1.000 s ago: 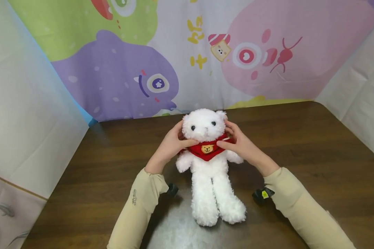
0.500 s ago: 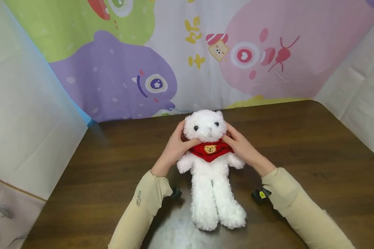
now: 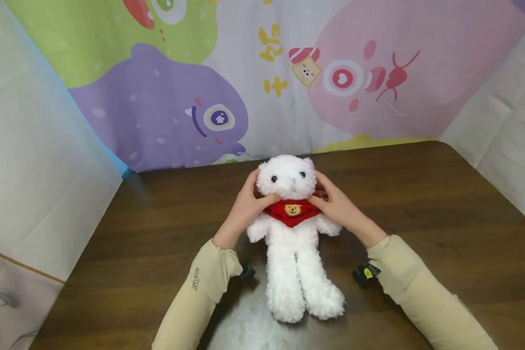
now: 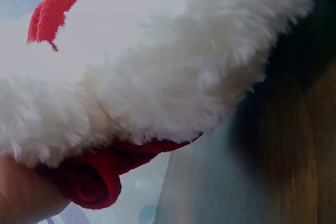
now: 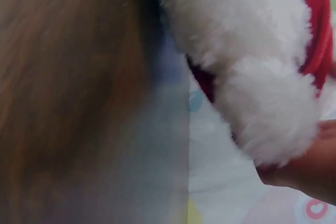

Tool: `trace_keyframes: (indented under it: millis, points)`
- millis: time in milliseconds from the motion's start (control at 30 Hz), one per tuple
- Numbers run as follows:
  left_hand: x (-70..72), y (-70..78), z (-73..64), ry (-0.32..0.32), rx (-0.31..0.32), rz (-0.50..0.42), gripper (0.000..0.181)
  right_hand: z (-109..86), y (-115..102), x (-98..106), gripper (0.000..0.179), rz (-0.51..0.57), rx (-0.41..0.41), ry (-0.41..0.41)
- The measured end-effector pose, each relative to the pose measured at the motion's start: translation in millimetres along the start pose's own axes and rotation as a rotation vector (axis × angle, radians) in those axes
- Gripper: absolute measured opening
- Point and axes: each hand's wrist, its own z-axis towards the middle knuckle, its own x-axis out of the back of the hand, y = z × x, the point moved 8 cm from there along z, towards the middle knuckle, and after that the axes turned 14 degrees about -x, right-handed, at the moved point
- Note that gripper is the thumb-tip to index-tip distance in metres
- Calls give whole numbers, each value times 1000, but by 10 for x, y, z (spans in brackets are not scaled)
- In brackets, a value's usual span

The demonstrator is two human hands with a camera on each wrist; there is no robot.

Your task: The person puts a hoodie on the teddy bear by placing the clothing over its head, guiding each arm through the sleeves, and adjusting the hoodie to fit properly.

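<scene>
A white plush teddy bear (image 3: pixel 292 253) lies face up on the brown table, feet towards me. Round its neck is a red scarf (image 3: pixel 276 210) with a small bear-face patch (image 3: pixel 292 210). My left hand (image 3: pixel 244 209) grips the bear at one side of head and neck, thumb over the scarf's upper edge. On the opposite side my right hand (image 3: pixel 339 208) holds it the same way, fingers partly hidden behind the head. White fur (image 4: pixel 184 72) and a fold of red cloth (image 4: pixel 97 179) fill much of the left wrist view. The bear's fluffy arm (image 5: pixel 268 111) shows in the right wrist view.
The wood-grain table (image 3: pixel 420 204) spreads to both sides, with a bright reflection (image 3: pixel 249 316) near the front. A cartoon-printed cloth (image 3: pixel 192 107) hangs behind its back edge. White fabric panels (image 3: pixel 35 146) stand at the left and right.
My right thumb has shifted from the scarf's front to its upper edge by the neck. The bear moved slightly right, then slightly back left. Both hands keep holding it.
</scene>
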Motion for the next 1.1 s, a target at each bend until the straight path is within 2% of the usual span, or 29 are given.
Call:
trace_keyframes:
  millis: [133,233,300,367,500,567,600,633,767,833,933,1100]
  points:
    - [-36,54,-2,-39,-64,-41,71,-5,-3,-53,91,17,-95,-9]
    - [-87,115,2,-81,-115,-39,73,17,19,-44,103,54,-143,49]
    - [-86,145,6,-73,-141,-7,70,28,23,-13,101,102,-142,100]
    - [-32,185,12,-10,-187,48,62,26,24,25,96,147,-130,146]
    - [203,341,-57,229,-322,241,27,8,43,86,91,150,-140,210]
    - [278,410,-125,285,-337,309,17,-2,51,112,90,143,-154,230]
    - [288,428,-153,273,-326,329,15,-5,55,124,90,138,-163,240]
    - [274,430,-175,232,-307,335,14,-9,54,128,90,139,-168,244]
    - [108,406,-227,-22,-229,380,7,-15,42,136,89,145,-165,259]
    - [34,399,-238,-109,-223,418,12,-21,35,138,87,163,-154,267]
    - [-41,385,-240,-188,-223,457,19,-36,30,155,81,200,-129,284]
    - [-128,341,-233,-286,-214,435,24,-43,6,189,77,247,-80,293]
